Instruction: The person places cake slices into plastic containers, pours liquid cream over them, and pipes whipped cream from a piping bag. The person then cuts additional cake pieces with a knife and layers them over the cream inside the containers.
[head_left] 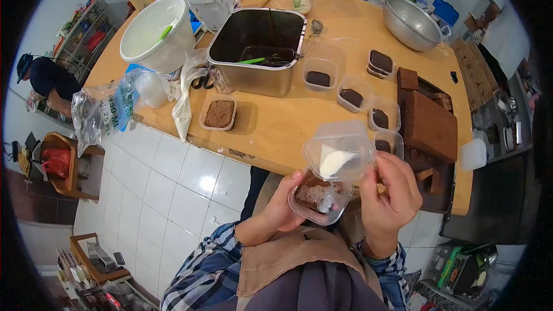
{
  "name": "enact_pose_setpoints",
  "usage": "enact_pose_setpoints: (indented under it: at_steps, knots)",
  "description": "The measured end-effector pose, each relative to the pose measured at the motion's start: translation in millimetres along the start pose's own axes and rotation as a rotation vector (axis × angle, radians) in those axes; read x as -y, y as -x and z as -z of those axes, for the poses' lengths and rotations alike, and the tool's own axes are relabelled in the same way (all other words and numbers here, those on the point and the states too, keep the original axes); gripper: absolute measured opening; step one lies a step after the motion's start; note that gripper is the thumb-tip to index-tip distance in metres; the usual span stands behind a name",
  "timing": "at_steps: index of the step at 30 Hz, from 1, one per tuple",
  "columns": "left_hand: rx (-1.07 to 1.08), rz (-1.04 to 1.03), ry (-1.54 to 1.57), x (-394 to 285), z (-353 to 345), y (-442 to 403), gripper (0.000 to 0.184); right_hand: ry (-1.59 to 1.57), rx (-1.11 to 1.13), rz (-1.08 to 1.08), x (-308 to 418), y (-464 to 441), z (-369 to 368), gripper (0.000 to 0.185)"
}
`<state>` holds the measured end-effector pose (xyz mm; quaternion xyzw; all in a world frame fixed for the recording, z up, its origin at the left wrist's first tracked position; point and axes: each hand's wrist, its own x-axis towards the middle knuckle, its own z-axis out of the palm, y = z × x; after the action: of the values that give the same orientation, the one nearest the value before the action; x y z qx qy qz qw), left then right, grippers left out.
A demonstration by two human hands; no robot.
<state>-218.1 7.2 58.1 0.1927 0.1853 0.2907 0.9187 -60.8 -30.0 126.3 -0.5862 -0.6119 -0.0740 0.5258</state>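
Held by L. hand (275, 206) near table (273, 138) edge, thumb at rim: clear plastic tub (328, 219) w/ brown cake (311, 194), pale patch on top. Pinched in R. hand (394, 193), just above: second clear container (358, 145) w/ white cream (334, 161). Apparently done: several dark-topped tubs (351, 98). Apparently left: held tub, plain-topped cake tub (219, 113), large cake slab (431, 126).

Held cake (311, 192) brown — sleeves (201, 259) blue-and-white plaid, apron (273, 265) tan — table (271, 132) yellow-brown, floor tiles (187, 181) white.
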Motion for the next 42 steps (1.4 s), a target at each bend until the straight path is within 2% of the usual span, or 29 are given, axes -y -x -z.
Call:
enact_pose_setpoints:
  at_steps: [24, 34, 37, 40, 42]
  knots:
    - [-0.068, -0.035, 0.003, -3.8, 1.0, -0.2, 0.063, -0.041, 0.044, 0.033, 4.0, -8.4, -19.6, 0.026]
    - [0.017, -0.090, 0.076, -8.0, 13.1, 5.3, 0.060, -0.069, 0.064, 0.117, 12.1, -12.4, -29.7, 0.026]
    - [0.012, -0.099, 0.086, -6.3, 17.0, 5.2, 0.060, -0.105, 0.067, 0.062, 11.1, -11.1, -32.9, 0.024]
    - [-0.003, -0.094, 0.087, -4.9, 21.8, 5.9, 0.060, -0.239, 0.098, -0.163, 9.5, -13.1, -36.7, 0.021]
    - [0.019, -0.096, 0.080, -4.0, 30.2, 7.5, 0.059, -0.420, 0.155, -0.416, 0.3, -10.3, -44.7, 0.019]
